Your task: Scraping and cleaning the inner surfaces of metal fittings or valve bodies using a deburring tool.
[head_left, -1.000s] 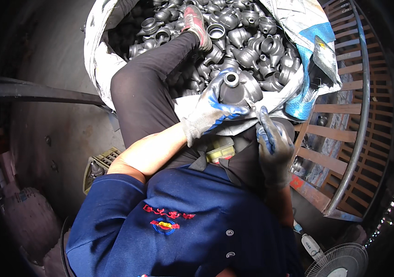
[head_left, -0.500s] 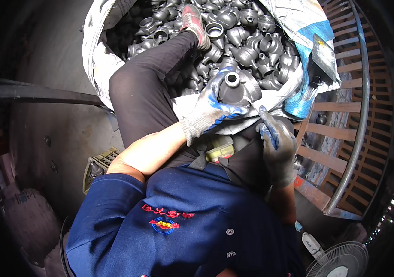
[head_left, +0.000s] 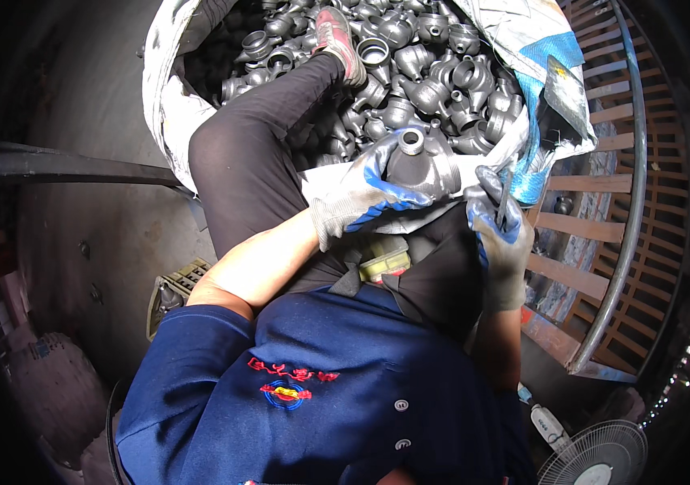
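My left hand, in a grey glove with a blue palm, is closed round a dark grey hollow fitting. A narrow round neck on the fitting points up, and a wider ribbed collar faces right. Just to the right of it, my right hand is closed on a slim dark tool, standing nearly upright between the fingers. The tool's exact kind cannot be made out. A gap separates the right hand from the fitting. Both hands are above my lap at the near rim of a white woven bulk bag.
Many similar fittings fill the bag, and my shoe rests among them. To the right stands a rusty slatted metal rack. A crate lies at lower left, a fan at lower right. A metal bar reaches in from the left.
My right hand has drawn away from the fitting to the right, and the slim tool has swung upright. The left hand has tilted the fitting slightly while keeping hold of it.
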`<state>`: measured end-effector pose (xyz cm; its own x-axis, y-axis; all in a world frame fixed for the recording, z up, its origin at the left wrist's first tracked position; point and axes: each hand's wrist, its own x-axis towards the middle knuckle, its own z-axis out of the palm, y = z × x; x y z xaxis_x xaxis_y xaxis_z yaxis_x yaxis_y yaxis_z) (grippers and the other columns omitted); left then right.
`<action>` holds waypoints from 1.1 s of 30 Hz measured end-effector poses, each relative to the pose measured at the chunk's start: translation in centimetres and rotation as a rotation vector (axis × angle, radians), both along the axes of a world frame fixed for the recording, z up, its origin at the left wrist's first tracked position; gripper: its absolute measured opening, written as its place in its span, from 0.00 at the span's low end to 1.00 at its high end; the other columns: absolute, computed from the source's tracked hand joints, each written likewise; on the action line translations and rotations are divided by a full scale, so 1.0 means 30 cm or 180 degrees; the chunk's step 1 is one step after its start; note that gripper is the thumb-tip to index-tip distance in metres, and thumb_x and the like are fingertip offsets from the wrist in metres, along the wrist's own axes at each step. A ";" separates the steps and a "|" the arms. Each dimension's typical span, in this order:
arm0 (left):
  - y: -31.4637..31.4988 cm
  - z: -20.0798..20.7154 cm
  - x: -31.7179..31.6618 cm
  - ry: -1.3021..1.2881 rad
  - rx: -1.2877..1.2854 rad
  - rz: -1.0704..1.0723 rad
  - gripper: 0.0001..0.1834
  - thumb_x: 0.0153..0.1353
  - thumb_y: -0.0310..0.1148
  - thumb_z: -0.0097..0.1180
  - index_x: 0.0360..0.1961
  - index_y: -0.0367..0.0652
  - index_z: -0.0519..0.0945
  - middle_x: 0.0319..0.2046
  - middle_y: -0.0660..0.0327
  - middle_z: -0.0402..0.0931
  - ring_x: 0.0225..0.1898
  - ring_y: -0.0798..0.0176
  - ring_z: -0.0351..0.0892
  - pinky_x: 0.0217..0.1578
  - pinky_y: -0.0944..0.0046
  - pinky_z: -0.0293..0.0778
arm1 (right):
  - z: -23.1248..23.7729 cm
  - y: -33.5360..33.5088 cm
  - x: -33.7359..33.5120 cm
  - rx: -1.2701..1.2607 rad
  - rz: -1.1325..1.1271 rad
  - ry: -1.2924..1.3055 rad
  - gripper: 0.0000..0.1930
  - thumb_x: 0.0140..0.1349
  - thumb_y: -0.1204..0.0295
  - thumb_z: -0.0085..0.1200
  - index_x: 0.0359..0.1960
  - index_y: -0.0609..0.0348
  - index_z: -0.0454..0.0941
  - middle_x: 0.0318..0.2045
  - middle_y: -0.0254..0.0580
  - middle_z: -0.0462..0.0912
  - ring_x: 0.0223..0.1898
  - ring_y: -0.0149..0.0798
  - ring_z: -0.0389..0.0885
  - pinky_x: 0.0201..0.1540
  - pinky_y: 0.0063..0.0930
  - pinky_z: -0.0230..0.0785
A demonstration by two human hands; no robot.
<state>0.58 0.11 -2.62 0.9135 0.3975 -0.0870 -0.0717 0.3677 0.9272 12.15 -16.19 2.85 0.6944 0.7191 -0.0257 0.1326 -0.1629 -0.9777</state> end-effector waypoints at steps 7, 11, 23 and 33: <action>-0.054 0.027 -0.015 0.0415 -0.1712 -0.0247 0.19 0.55 0.30 0.60 0.47 0.43 0.71 0.37 0.66 0.75 0.35 0.74 0.75 0.33 0.72 0.75 | -0.035 0.041 -0.062 -0.0305 -0.0241 0.0575 0.11 0.53 0.81 0.57 0.39 0.68 0.75 0.28 0.34 0.79 0.27 0.23 0.74 0.31 0.15 0.69; -0.047 0.034 -0.014 0.0178 -0.0809 -0.0075 0.17 0.56 0.30 0.59 0.46 0.42 0.72 0.35 0.65 0.75 0.33 0.73 0.75 0.34 0.72 0.75 | -0.060 0.059 -0.077 -0.0311 -0.0450 0.1132 0.11 0.52 0.81 0.58 0.38 0.65 0.76 0.21 0.27 0.75 0.17 0.14 0.63 0.16 0.09 0.53; -0.072 -0.037 0.006 -0.0002 -0.1234 -0.0034 0.27 0.52 0.27 0.63 0.53 0.41 0.67 0.42 0.62 0.74 0.42 0.69 0.74 0.43 0.67 0.73 | -0.073 0.040 -0.083 0.0110 -0.0571 0.0710 0.11 0.54 0.81 0.56 0.40 0.66 0.76 0.24 0.29 0.77 0.21 0.16 0.67 0.21 0.10 0.58; -0.043 -0.002 -0.009 0.0211 -0.0480 -0.0111 0.25 0.56 0.31 0.59 0.54 0.40 0.67 0.44 0.61 0.73 0.45 0.68 0.73 0.46 0.67 0.71 | -0.125 0.010 -0.071 0.0130 -0.0592 0.1085 0.11 0.54 0.82 0.55 0.40 0.67 0.77 0.27 0.32 0.78 0.26 0.19 0.71 0.29 0.13 0.64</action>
<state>0.33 -1.19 -2.68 0.9168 0.3434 -0.2038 0.0031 0.5041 0.8636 10.02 -15.90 -0.90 0.7696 0.5869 -0.2515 -0.2293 -0.1136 -0.9667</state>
